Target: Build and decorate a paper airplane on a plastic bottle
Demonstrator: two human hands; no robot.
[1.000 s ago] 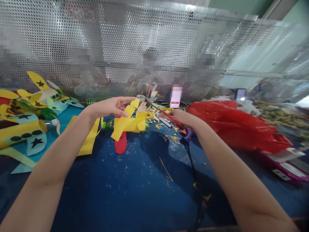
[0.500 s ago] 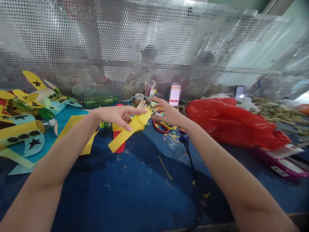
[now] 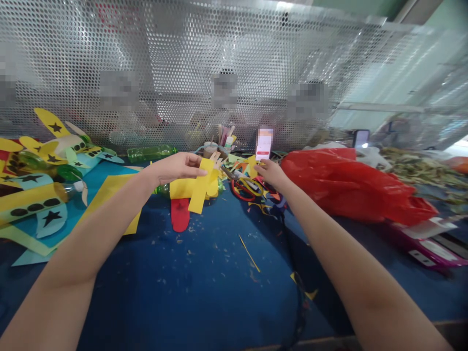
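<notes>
My left hand (image 3: 183, 166) pinches a yellow paper strip (image 3: 198, 192) that hangs down over the bottle model. Under the strip, a green bottle (image 3: 163, 188) wrapped in yellow paper lies on the blue table, with a red paper piece (image 3: 180, 215) marked by a dark star below it. My right hand (image 3: 268, 171) has its fingers pressed together at a small yellow paper piece (image 3: 252, 166), over a heap of scraps. Just left of that hand lie scissors (image 3: 243, 181) with dark blades, and red and yellow handles show beside them.
Paper-and-bottle planes (image 3: 54, 202) and yellow sheets (image 3: 109, 192) lie left. A green bottle (image 3: 149, 153), cups and an upright phone (image 3: 263, 144) stand along the perforated screen. A red plastic bag (image 3: 340, 183) and a purple box (image 3: 427, 246) are right.
My right hand has moved right and down, away from the yellow strip, to the scraps. My left hand has shifted slightly left, and the strip now hangs steeper. The scissors and red piece show more.
</notes>
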